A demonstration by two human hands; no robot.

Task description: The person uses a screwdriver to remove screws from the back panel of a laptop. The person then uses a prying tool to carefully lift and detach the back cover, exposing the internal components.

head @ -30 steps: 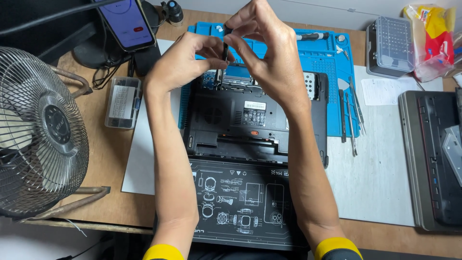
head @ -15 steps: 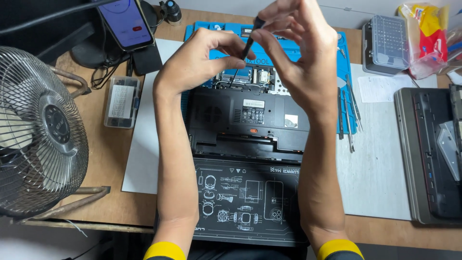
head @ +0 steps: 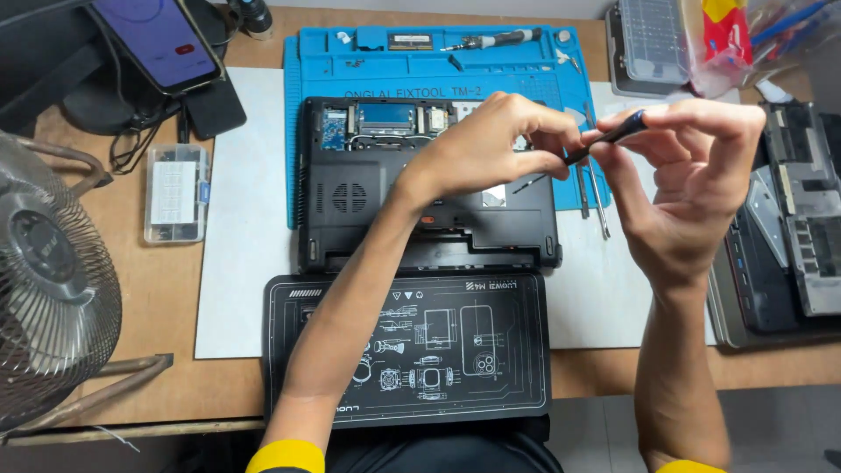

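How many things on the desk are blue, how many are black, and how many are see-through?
Blue: 1, the blue rubber work mat
Black: 3, the opened black laptop base, the black printed screw mat, the black-handled screwdriver held by both hands
See-through: 2, the small clear plastic parts box, the clear lidded organiser case
Total: 6

Both forearms reach forward; left hand (head: 477, 144) pinches with thumb and fingertips, right hand (head: 692, 175) curls fingers inward, the two grips nearly meeting.

hands (head: 604, 166) pinching screwdriver (head: 606, 138), above opened laptop (head: 350, 197)
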